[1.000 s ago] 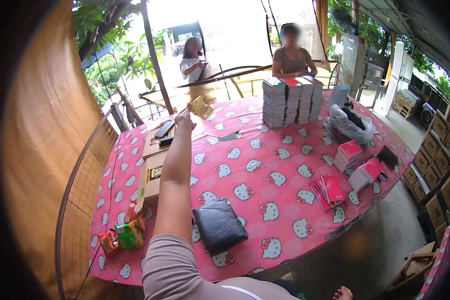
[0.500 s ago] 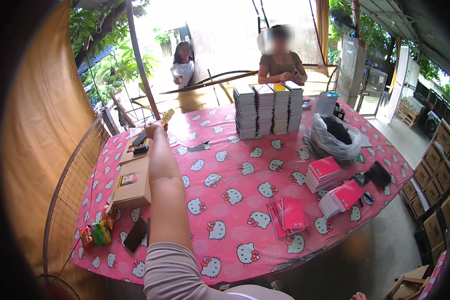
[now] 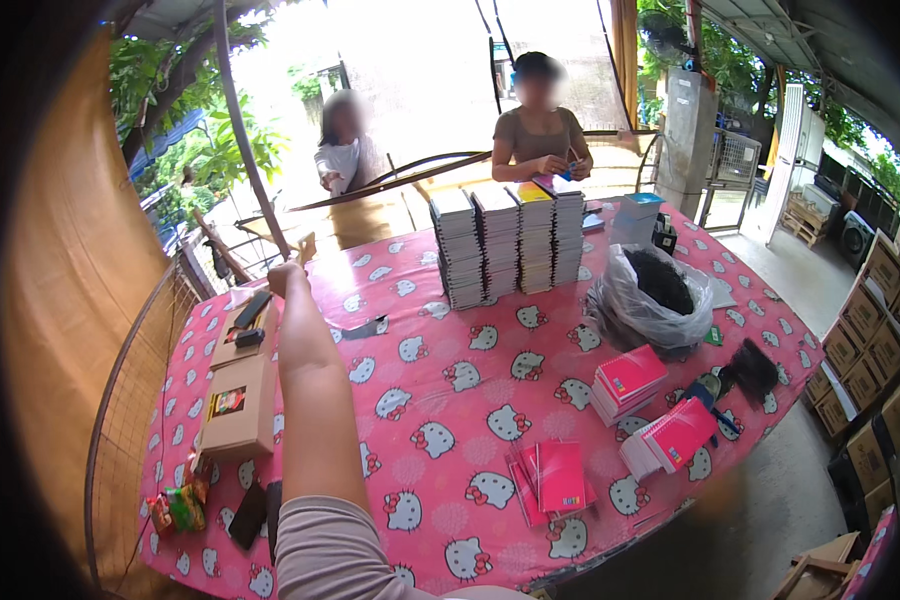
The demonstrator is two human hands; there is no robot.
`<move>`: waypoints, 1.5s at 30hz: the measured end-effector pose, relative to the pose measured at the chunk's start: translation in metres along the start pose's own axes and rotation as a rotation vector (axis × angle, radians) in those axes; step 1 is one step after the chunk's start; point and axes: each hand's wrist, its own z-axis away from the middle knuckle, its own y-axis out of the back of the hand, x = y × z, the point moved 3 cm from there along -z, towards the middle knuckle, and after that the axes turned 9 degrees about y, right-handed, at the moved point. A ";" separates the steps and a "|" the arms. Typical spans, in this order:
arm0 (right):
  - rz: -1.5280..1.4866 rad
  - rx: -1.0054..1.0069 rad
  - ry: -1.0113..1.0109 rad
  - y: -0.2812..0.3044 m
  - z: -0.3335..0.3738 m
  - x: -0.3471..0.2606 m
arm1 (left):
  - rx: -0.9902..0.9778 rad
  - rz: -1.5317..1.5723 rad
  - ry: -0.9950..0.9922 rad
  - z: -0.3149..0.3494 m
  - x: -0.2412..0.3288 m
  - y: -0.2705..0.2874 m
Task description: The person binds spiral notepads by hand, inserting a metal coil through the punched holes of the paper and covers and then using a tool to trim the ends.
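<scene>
My left arm reaches far across the table's left side. At its end my left hand [image 3: 288, 279] is closed on a small yellowish flat piece [image 3: 306, 247], held out over the far left edge; its kind is too small to make out. Just beside that hand, a dark phone-like slab [image 3: 253, 309] and a small black object [image 3: 249, 339] lie on a cardboard box [image 3: 226, 350]. Nearer me sits a second cardboard box [image 3: 252, 418] with a colourful label. Across from the hand, a person in white [image 3: 340, 165] stands with one arm forward. My right hand is out of view.
Tall stacks of books [image 3: 500, 245] stand at the far middle, with a person in brown [image 3: 540, 145] behind them. Pink notebooks [image 3: 553, 478], a plastic bag [image 3: 660, 300] and a dark brush-like item [image 3: 750, 372] lie to the right. Snack packets [image 3: 182, 508] and a dark phone [image 3: 248, 515] lie near left.
The view has shifted, so the table's things sit lower and further left. My left hand stays stretched out with the yellowish piece. My right hand, glimpsed at the lower edge before, has left view.
</scene>
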 end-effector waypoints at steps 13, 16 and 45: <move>0.202 0.172 -0.275 0.085 0.120 0.034 | 0.114 0.098 -0.130 -0.143 -0.026 -0.127; 0.268 0.211 -0.283 0.085 0.140 0.011 | 0.250 -0.119 -0.104 -0.153 -0.022 -0.140; 0.869 0.156 -0.177 0.116 0.122 0.008 | -0.463 0.182 -0.318 -0.164 -0.064 -0.188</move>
